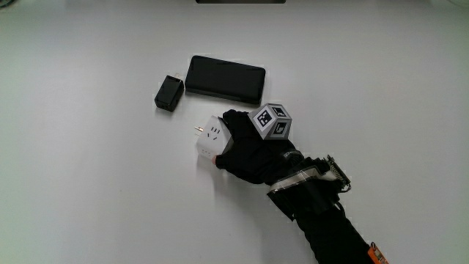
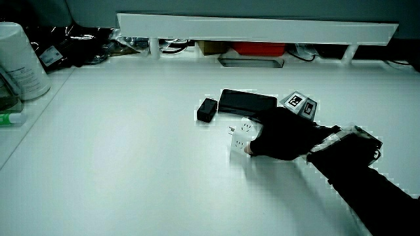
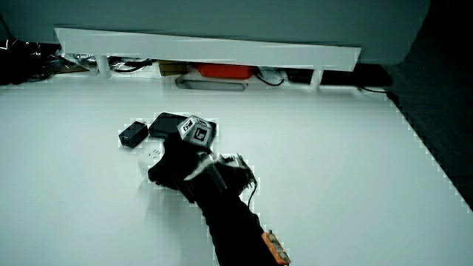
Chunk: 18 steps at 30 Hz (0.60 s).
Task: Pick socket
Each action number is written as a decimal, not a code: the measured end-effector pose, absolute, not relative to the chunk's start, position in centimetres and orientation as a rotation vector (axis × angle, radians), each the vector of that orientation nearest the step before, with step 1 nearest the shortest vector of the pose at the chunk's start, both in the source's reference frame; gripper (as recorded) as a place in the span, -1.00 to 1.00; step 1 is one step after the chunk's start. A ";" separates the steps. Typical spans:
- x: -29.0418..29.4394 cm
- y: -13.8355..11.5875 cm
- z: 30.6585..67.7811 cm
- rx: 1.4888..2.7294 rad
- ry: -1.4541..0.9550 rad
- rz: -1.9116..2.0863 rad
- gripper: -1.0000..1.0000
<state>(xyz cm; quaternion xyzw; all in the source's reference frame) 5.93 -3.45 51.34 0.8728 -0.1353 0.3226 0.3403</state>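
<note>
With the main view read as a clock face, a small black adapter (image 1: 169,93) is seen lying flat on the white tabletop (image 1: 88,183), at about eleven o'clock from the socket (image 1: 210,139). The socket, a white cube with pins projecting toward ten o'clock and an outlet face turned upward, is found resting on the tabletop, nearer to the person than the adapter. A flat black slab (image 1: 224,79), possibly a phone or power bank, is laid at about twelve o'clock from the socket, just beside the adapter and apart from both.

The socket is met from three o'clock by the hand (image 1: 253,154), whose forearm (image 1: 322,220) is stretched away toward five o'clock. The fingers (image 1: 233,117) are curled around the socket: one black tip is shown at its twelve o'clock edge and another at its six o'clock edge, so that the cube is held between them. In a side view the same clasp is shown, the socket (image 2: 241,133) being pressed against the palm of the hand (image 2: 283,136) with a fingertip tucked at its lower corner. No gap under the socket can be made out, so it is judged not yet lifted.

The patterned cube (image 1: 272,121) is carried on the back of the hand.

Since the socket is nearly cubic, no long axis is offered; the coming move is judged to be a straight lift, with the pins kept pointing away from the palm.
</note>
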 end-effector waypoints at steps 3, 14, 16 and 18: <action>6.1 -3.4 51.5 2.284 -0.353 0.832 1.00; 8.1 -3.1 46.4 2.317 -0.486 0.882 1.00; 8.7 -3.0 45.4 2.314 -0.507 0.874 1.00; 9.4 -2.8 44.3 2.296 -0.546 0.924 1.00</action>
